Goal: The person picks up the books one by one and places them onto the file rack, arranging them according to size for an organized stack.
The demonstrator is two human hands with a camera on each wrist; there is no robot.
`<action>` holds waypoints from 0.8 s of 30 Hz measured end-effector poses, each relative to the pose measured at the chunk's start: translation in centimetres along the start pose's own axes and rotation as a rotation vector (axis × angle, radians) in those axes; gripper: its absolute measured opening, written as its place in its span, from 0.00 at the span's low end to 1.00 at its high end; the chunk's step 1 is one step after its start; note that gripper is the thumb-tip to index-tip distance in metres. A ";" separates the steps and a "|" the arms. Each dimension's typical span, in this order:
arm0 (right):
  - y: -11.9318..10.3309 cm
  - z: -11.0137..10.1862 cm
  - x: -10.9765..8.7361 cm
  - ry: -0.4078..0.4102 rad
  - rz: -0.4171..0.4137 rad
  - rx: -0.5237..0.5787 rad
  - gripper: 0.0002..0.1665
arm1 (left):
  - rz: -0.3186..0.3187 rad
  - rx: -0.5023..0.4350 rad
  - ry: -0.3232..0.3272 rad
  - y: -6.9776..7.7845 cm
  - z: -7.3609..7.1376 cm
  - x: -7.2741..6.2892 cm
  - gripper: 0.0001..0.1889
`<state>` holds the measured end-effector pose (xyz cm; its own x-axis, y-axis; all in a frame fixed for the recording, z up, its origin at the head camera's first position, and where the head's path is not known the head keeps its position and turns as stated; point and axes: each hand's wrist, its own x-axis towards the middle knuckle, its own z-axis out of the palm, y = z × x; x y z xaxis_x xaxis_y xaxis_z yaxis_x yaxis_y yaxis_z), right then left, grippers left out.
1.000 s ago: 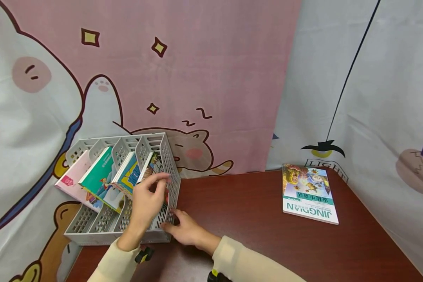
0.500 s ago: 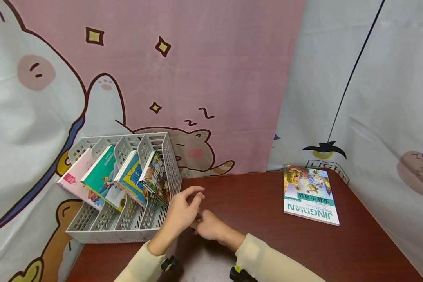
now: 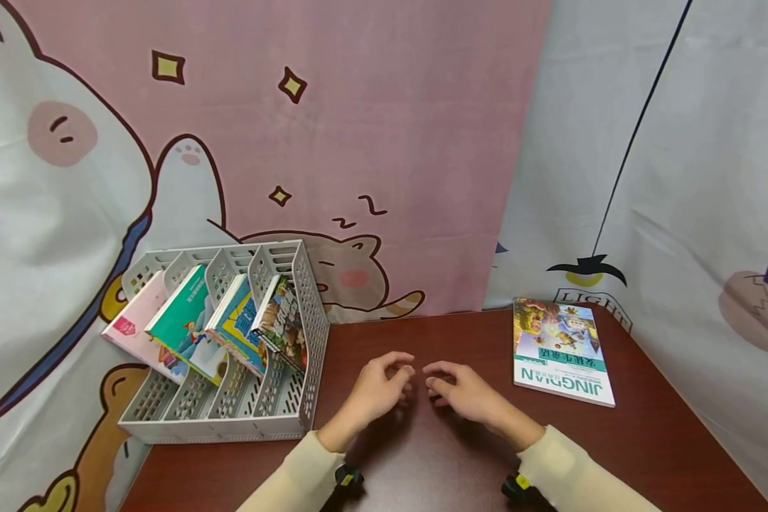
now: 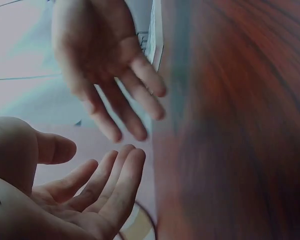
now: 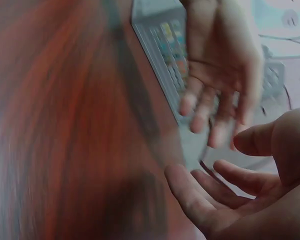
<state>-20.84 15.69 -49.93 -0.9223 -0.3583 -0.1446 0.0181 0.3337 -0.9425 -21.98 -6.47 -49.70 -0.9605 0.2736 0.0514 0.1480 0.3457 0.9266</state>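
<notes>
Over the middle of the table, my left hand (image 3: pixel 379 387) and right hand (image 3: pixel 467 391) face each other with a small gap between them. Both are empty, their fingers loosely bent. In the left wrist view the left hand (image 4: pixel 90 200) is in front and the right hand (image 4: pixel 105 60) beyond it. A grey divided rack (image 3: pixel 217 428) stands to the left. Leaning in its compartments are a pink book (image 3: pixel 144 323), a green book (image 3: pixel 188 323), a blue and yellow book (image 3: pixel 240 323) and a dark picture-covered book (image 3: pixel 284 320). None of these is touched.
A paperback book (image 3: pixel 560 352) lies flat at the table's right, near the back. The reddish-brown table (image 3: pixel 416 334) meets a printed cloth backdrop (image 3: pixel 409 142) behind and at the right.
Both hands have left the rack's right side and moved right to mid-table. They were close together or overlapping half a second ago and are now apart. The books in the rack stay put.
</notes>
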 end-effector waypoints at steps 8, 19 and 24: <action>0.7 -7.8 -2.4 0.100 0.024 -0.069 0.21 | -0.032 0.037 -0.105 1.5 4.0 2.8 0.15; 4.5 -16.9 -6.0 0.243 0.178 -0.302 0.34 | -0.078 0.088 -0.176 3.8 10.5 5.4 0.18; 6.3 -19.2 -7.0 0.277 0.271 -0.343 0.40 | -0.084 0.180 -0.174 5.0 12.7 6.2 0.21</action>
<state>-21.72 37.01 -49.04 -0.9704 0.0097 -0.2413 0.1863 0.6658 -0.7225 -24.24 8.32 -49.48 -0.9186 0.3818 -0.1018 0.1241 0.5235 0.8430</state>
